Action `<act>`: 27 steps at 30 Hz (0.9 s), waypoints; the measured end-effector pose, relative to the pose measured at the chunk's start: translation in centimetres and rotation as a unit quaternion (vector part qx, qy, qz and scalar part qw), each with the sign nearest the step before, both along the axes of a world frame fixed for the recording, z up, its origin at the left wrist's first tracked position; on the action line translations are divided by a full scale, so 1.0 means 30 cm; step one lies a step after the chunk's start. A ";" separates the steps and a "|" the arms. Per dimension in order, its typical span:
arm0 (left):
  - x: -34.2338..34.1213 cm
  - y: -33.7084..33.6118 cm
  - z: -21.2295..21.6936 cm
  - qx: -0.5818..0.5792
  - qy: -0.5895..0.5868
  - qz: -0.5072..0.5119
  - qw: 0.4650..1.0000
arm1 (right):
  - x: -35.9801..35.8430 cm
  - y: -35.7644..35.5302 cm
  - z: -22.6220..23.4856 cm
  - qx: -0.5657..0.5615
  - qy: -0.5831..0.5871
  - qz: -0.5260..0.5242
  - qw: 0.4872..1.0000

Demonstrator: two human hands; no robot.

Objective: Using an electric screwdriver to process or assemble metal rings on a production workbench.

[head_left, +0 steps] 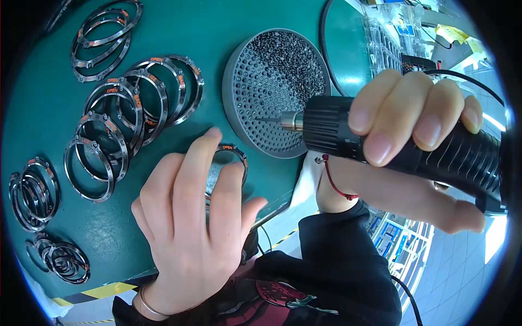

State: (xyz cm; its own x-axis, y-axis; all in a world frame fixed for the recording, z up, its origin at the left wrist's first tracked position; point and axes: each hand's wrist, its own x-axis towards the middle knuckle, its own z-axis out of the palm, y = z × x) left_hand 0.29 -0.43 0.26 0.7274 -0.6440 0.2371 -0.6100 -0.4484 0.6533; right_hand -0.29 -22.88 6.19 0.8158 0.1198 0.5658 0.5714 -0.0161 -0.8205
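My right hand (416, 117) is wrapped round a black electric screwdriver (331, 124). Its thin bit points left over a round grey screw tray (228, 100). Rows of small holes cover the tray's floor, and small dark screws (288, 57) are heaped at its far right. On the green table, just left of the tray's near side, lies a metal ring (228, 147) with orange markings. Spread over this ring is my left hand (190, 233), its fingers apart and hiding part of it. Whether the fingertips press on the ring I cannot tell.
Several similar rings (111, 122) overlap in the middle left of the table, with more groups at the far left (103, 41) and near left (62, 261). A black cable (324, 49) curves behind the tray. Clear plastic trays (383, 49) stand at the far right.
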 end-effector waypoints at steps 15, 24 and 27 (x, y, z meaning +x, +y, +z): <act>-0.004 0.008 -0.005 0.006 -0.023 0.008 1.000 | -0.023 0.051 0.018 0.041 0.001 -0.059 0.997; 0.000 0.016 0.002 -0.002 -0.012 -0.001 1.000 | 0.007 0.088 -0.005 0.036 -0.027 0.016 0.999; -0.001 0.010 -0.001 -0.018 -0.012 0.000 1.000 | 0.017 0.098 -0.006 0.003 -0.025 0.029 0.999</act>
